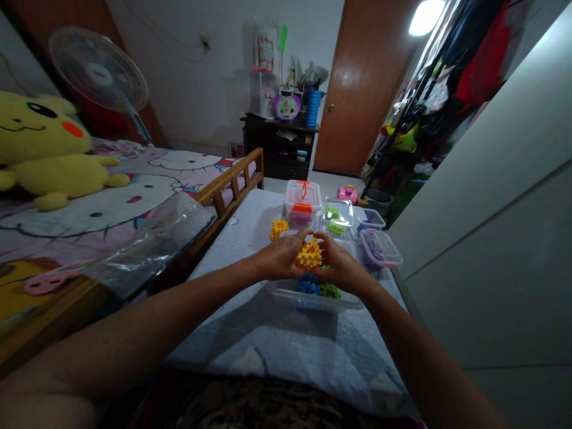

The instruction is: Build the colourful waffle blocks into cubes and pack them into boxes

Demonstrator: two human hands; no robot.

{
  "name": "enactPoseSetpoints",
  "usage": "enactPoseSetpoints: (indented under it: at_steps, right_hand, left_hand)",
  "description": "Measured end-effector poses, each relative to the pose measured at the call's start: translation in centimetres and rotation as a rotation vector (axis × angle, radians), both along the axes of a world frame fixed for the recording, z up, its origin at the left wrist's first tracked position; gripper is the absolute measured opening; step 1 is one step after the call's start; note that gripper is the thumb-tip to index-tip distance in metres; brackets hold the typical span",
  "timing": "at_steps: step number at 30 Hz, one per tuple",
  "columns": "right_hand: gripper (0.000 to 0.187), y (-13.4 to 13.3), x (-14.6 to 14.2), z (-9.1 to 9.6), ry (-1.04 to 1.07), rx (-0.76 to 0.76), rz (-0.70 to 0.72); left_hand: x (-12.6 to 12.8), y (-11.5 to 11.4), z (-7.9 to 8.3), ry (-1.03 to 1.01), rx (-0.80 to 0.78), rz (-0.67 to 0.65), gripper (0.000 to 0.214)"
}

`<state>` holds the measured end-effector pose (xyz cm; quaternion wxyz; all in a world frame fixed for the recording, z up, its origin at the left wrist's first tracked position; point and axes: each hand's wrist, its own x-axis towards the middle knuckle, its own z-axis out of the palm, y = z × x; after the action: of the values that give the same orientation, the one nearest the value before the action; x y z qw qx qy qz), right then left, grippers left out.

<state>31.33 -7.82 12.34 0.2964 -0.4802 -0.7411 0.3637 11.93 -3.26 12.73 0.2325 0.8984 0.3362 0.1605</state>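
**A:** Starting big: pale quilted mattress (268, 333), soft and a bit rumpled. Towards its far end, a shallow clear tray (290, 298), thin glossy plastic, with blue pieces (308, 286) and green pieces (330, 291) inside. Past that, near the far edge, a clear lidded box (302, 193) with an orange latch (302, 208). Any read on the yellow cluster (308, 255)?

**B:** Held up just above the tray, between left hand (279, 257) and right hand (342, 268). Grip closed snug on it from both sides, fingertips on the knobbly edges. Probably light, rigid moulded plastic: flat toothed pieces slotted into each other. Not slippery, thanks to all the notches, but likely to pop apart at the joints if squeezed crooked. Best taken by the outer rims, pressing in line with the slots. Also a small yellow clump (279, 228) lying on the mattress, just left of the lidded box.
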Motion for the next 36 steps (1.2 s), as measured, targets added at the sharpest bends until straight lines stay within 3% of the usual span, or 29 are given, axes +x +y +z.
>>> enactPoseSetpoints:
  at_steps: [3,12,23,30,36]
  right_hand:
    - [0.068,0.2,0.0,0.0,-0.063,0.039,0.01]
    - [0.09,0.9,-0.5,0.1,-0.304,0.14,0.023]
    - [0.072,1.2,-1.0,0.7,-0.353,0.162,0.059]
    - [0.059,1.5,-1.3,0.6,-0.417,0.161,0.032]
    - [0.055,2.3,-1.3,0.9,-0.395,0.074,0.019]
  left_hand:
    - [0.0,-0.2,0.1,0.013,0.026,0.008,0.088]
    - [-0.5,0.1,-0.7,-0.137,0.1,-0.051,0.092]
    - [-0.7,0.4,-1.4,-0.216,0.106,-0.059,0.107]
    - [-0.5,0.6,-0.9,-0.214,0.089,0.007,0.102]
    - [-1.7,0.6,0.3,-0.235,0.039,-0.063,0.099]
